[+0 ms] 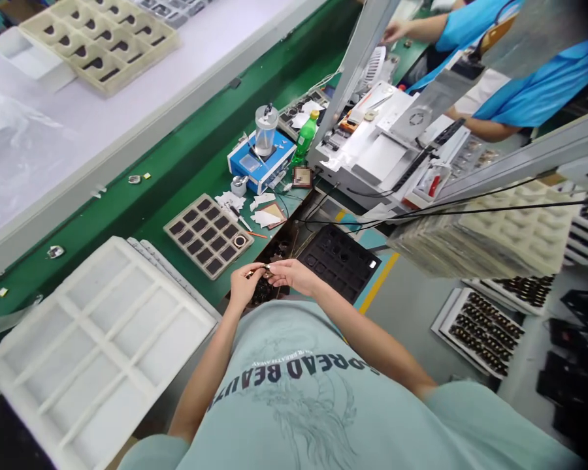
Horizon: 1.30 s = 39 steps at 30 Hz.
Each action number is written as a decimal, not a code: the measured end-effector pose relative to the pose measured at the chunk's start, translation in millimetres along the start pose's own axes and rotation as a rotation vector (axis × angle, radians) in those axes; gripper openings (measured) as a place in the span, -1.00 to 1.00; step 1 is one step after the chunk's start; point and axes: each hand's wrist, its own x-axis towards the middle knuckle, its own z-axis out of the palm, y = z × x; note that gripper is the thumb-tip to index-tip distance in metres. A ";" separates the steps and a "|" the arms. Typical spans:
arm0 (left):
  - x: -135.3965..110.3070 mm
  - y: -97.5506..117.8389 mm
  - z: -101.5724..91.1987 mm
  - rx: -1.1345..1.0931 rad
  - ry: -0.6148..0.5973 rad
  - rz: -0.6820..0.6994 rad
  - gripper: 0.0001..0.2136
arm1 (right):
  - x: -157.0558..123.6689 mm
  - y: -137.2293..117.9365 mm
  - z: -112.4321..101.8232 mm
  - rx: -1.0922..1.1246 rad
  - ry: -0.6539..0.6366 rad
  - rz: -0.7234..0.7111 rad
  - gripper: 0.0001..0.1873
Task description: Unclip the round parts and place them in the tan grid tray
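My left hand (245, 282) and my right hand (291, 274) meet in front of my chest, fingertips pinched together on a small dark and gold part (261, 269) held between them. Both hands hover over a dark tray of small parts (264, 290) at the bench edge. A beige tray (208, 235) with dark square pieces lies just beyond the left hand. A black tray (340, 261) lies to the right of the right hand.
A white foam divider tray (93, 346) lies at the near left. A blue device with a clear bottle (262, 160), a green bottle (304, 136) and a white machine (372, 156) stand further back. Co-workers in blue sit at the top right. Stacked trays (490, 235) hang right.
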 end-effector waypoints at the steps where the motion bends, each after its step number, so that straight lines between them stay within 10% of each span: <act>1: -1.6 -3.3 -6.9 -0.013 0.025 -0.009 -0.85 | 6.3 0.4 4.1 -0.020 -0.005 0.001 -0.56; 10: -31.3 -32.2 -71.6 -0.548 0.253 -0.468 -0.68 | 142.5 -22.0 46.0 -1.110 0.419 -0.354 -0.62; 19: -51.6 -42.5 -109.5 -0.617 0.140 -0.528 -0.62 | 211.3 -19.8 67.6 -1.918 0.276 -0.267 -0.73; 39: -34.9 -56.8 -134.2 -0.548 0.088 -0.531 -0.71 | 219.4 29.9 77.2 -1.515 0.580 -0.245 -0.57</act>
